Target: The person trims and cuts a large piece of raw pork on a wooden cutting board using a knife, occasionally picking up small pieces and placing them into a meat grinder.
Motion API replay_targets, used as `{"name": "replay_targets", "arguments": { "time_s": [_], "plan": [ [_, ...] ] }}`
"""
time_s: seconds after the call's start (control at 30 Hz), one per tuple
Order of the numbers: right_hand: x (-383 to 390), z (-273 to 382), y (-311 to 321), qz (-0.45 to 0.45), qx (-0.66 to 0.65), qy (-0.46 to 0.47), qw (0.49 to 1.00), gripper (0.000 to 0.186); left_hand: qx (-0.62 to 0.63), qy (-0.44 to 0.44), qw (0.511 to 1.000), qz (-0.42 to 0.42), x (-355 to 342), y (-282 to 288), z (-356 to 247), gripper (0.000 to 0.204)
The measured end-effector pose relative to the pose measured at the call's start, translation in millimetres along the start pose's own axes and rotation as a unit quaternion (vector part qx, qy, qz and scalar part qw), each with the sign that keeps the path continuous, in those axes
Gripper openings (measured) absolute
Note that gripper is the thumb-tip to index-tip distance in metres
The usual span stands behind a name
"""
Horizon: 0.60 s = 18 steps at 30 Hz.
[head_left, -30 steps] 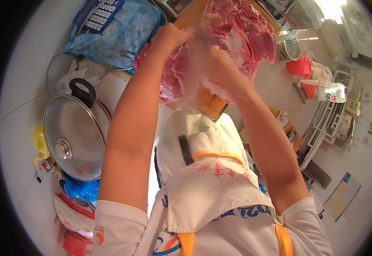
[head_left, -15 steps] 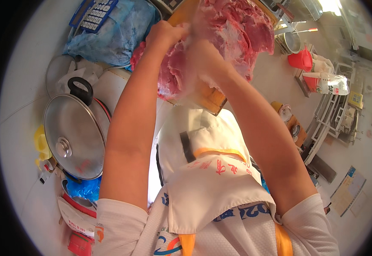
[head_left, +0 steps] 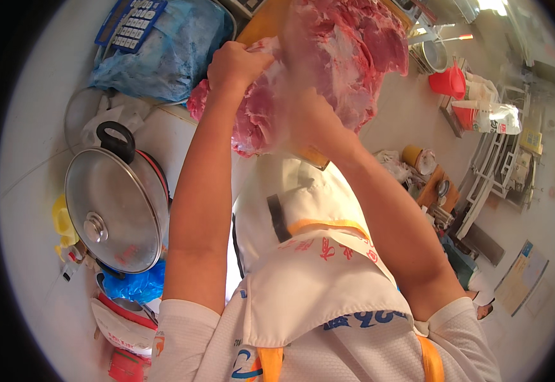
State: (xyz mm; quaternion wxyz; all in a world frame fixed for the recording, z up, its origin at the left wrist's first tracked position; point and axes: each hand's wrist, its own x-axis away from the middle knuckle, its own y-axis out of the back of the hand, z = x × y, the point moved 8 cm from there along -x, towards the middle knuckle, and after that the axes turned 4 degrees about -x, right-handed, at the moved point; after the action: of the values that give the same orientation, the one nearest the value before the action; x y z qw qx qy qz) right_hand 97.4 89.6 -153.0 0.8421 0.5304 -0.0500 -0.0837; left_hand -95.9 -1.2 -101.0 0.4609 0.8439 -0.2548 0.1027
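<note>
A large slab of raw red meat (head_left: 347,57) with pale fat lies over a yellow-brown cutting board (head_left: 268,22) in front of me. My left hand (head_left: 239,65) is closed on a flap of raw meat (head_left: 252,121) at the left, thumb and fingers pinched along its upper edge. Against the slab's lower middle, my right hand (head_left: 316,121) is closed like a fist. A hazy smear covers its fingers, so whatever it holds is hidden.
To the left stand a lidded metal pot (head_left: 115,207) and a blue plastic bag (head_left: 169,57) with a calculator-like keypad (head_left: 134,25). A red scoop-like container (head_left: 448,83) and a metal pot (head_left: 431,56) sit at right. Another person (head_left: 481,296) shows at the lower right.
Both hands have shifted slightly down toward me, the left one also a little leftward. The left flap hangs slightly lower. At the lower right, more of another person has come into view.
</note>
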Motion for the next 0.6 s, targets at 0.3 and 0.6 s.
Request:
{"name": "replay_targets", "arguments": {
  "time_s": [0.3,0.6],
  "plan": [
    [1.4,14.0,23.2,0.088,-0.101,-0.115,0.984,0.015,-0.006,0.020,1.000,-0.015,20.5,6.7,9.2,0.050],
    [19.8,18.7,23.0,0.117,-0.140,-0.183,0.966,0.026,0.024,0.023,0.999,-0.019,16.1,5.2,23.7,0.051]
  ]
}}
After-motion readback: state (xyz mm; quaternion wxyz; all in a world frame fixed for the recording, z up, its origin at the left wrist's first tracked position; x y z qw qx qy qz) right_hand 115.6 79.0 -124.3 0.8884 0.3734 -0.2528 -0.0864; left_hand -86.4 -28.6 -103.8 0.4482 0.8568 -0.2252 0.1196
